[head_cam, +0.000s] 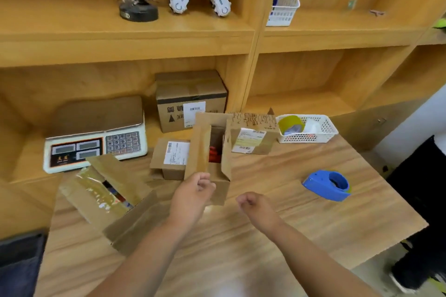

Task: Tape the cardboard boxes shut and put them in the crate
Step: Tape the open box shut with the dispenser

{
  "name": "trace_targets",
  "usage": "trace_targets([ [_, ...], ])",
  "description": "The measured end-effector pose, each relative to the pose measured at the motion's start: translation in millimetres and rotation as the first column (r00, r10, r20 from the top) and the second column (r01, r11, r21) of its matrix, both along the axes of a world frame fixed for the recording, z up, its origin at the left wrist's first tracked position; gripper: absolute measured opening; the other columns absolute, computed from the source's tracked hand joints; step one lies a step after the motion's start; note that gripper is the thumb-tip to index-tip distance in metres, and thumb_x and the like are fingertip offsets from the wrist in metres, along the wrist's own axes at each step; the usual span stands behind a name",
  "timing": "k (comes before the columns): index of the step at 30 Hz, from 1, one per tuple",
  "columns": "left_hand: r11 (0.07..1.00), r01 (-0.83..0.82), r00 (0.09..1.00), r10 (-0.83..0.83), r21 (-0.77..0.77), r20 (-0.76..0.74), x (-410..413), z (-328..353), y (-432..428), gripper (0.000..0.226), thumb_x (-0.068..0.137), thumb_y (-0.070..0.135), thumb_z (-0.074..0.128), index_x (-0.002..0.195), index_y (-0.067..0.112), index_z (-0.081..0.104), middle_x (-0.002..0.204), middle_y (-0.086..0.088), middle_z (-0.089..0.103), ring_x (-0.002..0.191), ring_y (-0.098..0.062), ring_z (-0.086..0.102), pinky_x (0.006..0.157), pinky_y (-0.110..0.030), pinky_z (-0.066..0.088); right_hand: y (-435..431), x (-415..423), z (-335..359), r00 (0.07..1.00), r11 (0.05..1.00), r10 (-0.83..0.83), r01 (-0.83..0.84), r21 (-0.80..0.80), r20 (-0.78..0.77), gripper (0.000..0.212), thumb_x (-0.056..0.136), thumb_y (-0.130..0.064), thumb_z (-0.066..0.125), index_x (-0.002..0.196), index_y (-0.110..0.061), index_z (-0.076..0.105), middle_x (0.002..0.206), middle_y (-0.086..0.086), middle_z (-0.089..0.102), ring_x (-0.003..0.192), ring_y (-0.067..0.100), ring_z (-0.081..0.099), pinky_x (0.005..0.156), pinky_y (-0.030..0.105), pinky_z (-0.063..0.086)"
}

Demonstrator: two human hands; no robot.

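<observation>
1. My left grip [193,198] is curled at the near end of the open box [200,147], against its left flap. I cannot tell whether it truly pinches the cardboard.
2. My right grip [253,204] hovers over the table [289,236] just right of that box, fingers curled in, holding nothing.
3. The open box stands mid-table with its flaps up and something red inside.
4. A second open box [96,190] lies tilted to its left.
5. The blue tape dispenser [325,185] rests on the table, well to the right.
</observation>
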State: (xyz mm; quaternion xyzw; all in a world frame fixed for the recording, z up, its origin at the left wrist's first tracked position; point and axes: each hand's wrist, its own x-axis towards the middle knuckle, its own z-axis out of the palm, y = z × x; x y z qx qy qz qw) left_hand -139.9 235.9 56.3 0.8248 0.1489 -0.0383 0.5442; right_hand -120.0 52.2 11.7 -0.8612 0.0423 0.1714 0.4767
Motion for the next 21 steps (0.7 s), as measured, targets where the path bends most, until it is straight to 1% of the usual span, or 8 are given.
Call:
trace_targets([
  [3, 0.991, -0.094, 0.995, 0.091, 0.1, 0.036, 15.7, 5.8, -21.5, 0.033, 0.086, 0.034, 0.064, 0.118, 0.024, 0.059, 0.098, 0.015, 0.061, 0.088, -0.002, 0.058, 0.08, -0.025, 0.044, -23.4, 20.3, -2.2, 0.996, 0.996, 0.09, -0.09, 0.002, 0.017, 0.032, 0.085, -0.012, 0.055, 0.061, -0.031, 0.062, 0.072, -0.007, 0.061, 0.072, 0.01, 0.055, 0.063, 0.017, 0.04],
  [5, 0.975, -0.164, 0.986, 0.159, 0.151, 0.049, 25.2, 9.2, -34.3, 0.036, 0.087, 0.034, 0.063, 0.12, 0.023, 0.059, 0.1, 0.014, 0.061, 0.088, -0.004, 0.059, 0.08, -0.025, 0.044, -37.5, 32.5, -2.6, 0.988, 0.988, 0.153, -0.153, -0.002, 0.025, 0.035, 0.085, -0.006, 0.056, 0.064, -0.032, 0.062, 0.073, -0.01, 0.062, 0.07, 0.004, 0.055, 0.064, 0.015, 0.04],
  [6, 0.967, -0.192, 0.981, 0.186, 0.17, 0.05, 29.5, 9.9, -39.9, 0.037, 0.087, 0.033, 0.063, 0.121, 0.022, 0.059, 0.101, 0.013, 0.062, 0.09, -0.006, 0.059, 0.08, -0.025, 0.043, -43.7, 37.8, -2.3, 0.983, 0.983, 0.184, -0.184, 0.004, 0.028, 0.034, 0.086, -0.002, 0.055, 0.067, -0.029, 0.062, 0.075, -0.008, 0.063, 0.07, 0.002, 0.055, 0.065, 0.013, 0.04],
  [8, 0.951, -0.237, 0.972, 0.233, 0.199, 0.041, 36.2, 9.9, -50.3, 0.038, 0.087, 0.033, 0.063, 0.123, 0.021, 0.059, 0.104, 0.011, 0.063, 0.093, -0.009, 0.059, 0.079, -0.023, 0.042, -54.5, 47.4, -2.2, 0.971, 0.971, 0.237, -0.238, 0.021, 0.036, 0.036, 0.085, 0.004, 0.053, 0.068, -0.026, 0.062, 0.077, -0.005, 0.063, 0.072, 0.004, 0.055, 0.068, 0.013, 0.04],
  [13, 0.93, -0.258, 0.963, 0.27, 0.264, -0.009, 44.5, 5.1, -67.7, 0.04, 0.091, 0.028, 0.057, 0.13, 0.021, 0.054, 0.106, 0.006, 0.067, 0.099, -0.015, 0.06, 0.078, -0.024, 0.042, -70.6, 62.7, -6.1, 0.96, 0.959, 0.28, -0.28, 0.053, 0.011, 0.037, 0.085, 0.004, 0.053, 0.07, -0.028, 0.064, 0.071, -0.011, 0.063, 0.067, 0.0, 0.056, 0.069, 0.014, 0.044],
  [15, 0.926, -0.245, 0.965, 0.262, 0.286, -0.022, 45.3, 6.8, -71.7, 0.033, 0.093, 0.022, 0.052, 0.126, 0.022, 0.057, 0.096, 0.005, 0.067, 0.091, -0.017, 0.06, 0.07, -0.024, 0.038, -73.0, 65.4, -6.7, 0.955, 0.954, 0.296, -0.296, 0.044, 0.016, 0.037, 0.085, 0.003, 0.053, 0.071, -0.029, 0.063, 0.072, -0.011, 0.063, 0.069, 0.002, 0.056, 0.071, 0.017, 0.043],
  [17, 0.918, -0.227, 0.968, 0.25, 0.326, -0.03, 45.2, 8.2, -72.8, 0.027, 0.093, 0.016, 0.046, 0.113, 0.022, 0.062, 0.083, 0.004, 0.065, 0.079, -0.019, 0.058, 0.063, -0.025, 0.036, -74.1, 66.2, -6.9, 0.954, 0.954, 0.299, -0.299, 0.034, 0.009, 0.037, 0.085, 0.003, 0.054, 0.07, -0.03, 0.063, 0.071, -0.01, 0.062, 0.068, 0.003, 0.055, 0.07, 0.017, 0.043],
  [21, 0.922, -0.206, 0.972, 0.231, 0.326, -0.037, 38.2, 7.5, -69.0, 0.026, 0.091, 0.012, 0.044, 0.103, 0.02, 0.065, 0.084, -0.001, 0.069, 0.079, -0.022, 0.062, 0.063, -0.028, 0.043, -73.9, 63.3, -3.6, 0.962, 0.961, 0.273, -0.272, 0.05, -0.009, 0.035, 0.085, 0.002, 0.054, 0.071, -0.029, 0.063, 0.07, -0.007, 0.062, 0.067, 0.007, 0.056, 0.067, 0.017, 0.043],
])
